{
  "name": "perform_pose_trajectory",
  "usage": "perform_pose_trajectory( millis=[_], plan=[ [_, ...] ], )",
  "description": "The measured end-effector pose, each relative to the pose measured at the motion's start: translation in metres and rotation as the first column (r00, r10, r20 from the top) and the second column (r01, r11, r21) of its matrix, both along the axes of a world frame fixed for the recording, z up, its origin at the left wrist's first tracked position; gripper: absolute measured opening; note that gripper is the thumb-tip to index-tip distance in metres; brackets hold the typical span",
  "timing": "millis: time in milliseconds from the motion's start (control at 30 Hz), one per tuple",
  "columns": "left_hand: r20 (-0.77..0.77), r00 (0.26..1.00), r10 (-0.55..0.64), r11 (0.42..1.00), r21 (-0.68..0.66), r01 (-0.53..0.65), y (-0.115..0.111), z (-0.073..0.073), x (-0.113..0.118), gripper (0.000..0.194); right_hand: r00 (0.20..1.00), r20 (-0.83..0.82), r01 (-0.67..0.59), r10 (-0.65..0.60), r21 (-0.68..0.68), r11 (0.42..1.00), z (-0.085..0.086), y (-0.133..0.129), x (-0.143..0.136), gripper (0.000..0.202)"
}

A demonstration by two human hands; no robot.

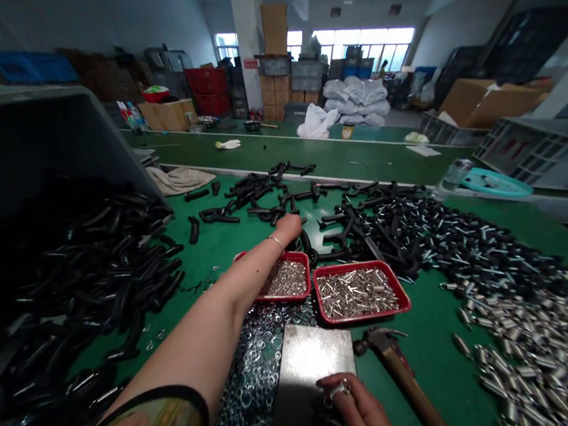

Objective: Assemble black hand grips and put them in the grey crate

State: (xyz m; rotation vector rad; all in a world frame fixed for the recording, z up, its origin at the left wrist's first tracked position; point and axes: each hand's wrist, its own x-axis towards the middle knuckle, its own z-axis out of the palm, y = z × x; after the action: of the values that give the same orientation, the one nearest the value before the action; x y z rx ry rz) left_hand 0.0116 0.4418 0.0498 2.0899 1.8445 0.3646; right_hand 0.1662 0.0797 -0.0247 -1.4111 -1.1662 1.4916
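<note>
My left arm stretches forward over a red tray of small metal pins [290, 278]. At its end, my left hand [289, 226] is curled closed among loose black plastic handles [262, 191] and appears to grip one; its fingertips are hidden. Close to me, my right hand [360, 406] pinches a small ribbed metal piece [338, 390], like a coil spring, over the near part of a steel block [317, 350]. Below the block, something dark is too dim to make out. Beside it lies a hammer [397, 369] with a wooden handle.
A second red tray of pins [408, 305] stands right of the first. Metal rings [257, 356] lie left of the block. Heaps of black parts [468, 242] and metal sleeves [552, 341] cover the right side. A grey bin [99, 123] spills black handles at left.
</note>
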Motion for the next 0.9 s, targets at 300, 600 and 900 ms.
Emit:
perform_pose_trajectory(
  millis=[300, 600, 900],
  plan=[
    [0.829, 0.482, -0.284, 0.953, 0.187, 0.240, -0.123, 0.058, -0.029, 0.038, 0.844, -0.512, 0.085, -0.158, -0.163, 0.983, 0.012, 0.000, 0.016, 0.043],
    [0.950, 0.074, 0.304, 0.818, -0.300, 0.492, -0.333, -0.010, -0.028, 0.053, 0.975, -0.183, 0.119, -0.124, -0.036, 0.992, 0.035, -0.020, 0.040, 0.041],
    [0.889, 0.372, 0.266, 0.905, -0.363, 0.220, -0.367, -0.020, -0.001, 0.046, 0.846, 0.526, -0.163, -0.081, 0.401, 0.902, 0.066, -0.018, 0.028, 0.027]
  ],
)
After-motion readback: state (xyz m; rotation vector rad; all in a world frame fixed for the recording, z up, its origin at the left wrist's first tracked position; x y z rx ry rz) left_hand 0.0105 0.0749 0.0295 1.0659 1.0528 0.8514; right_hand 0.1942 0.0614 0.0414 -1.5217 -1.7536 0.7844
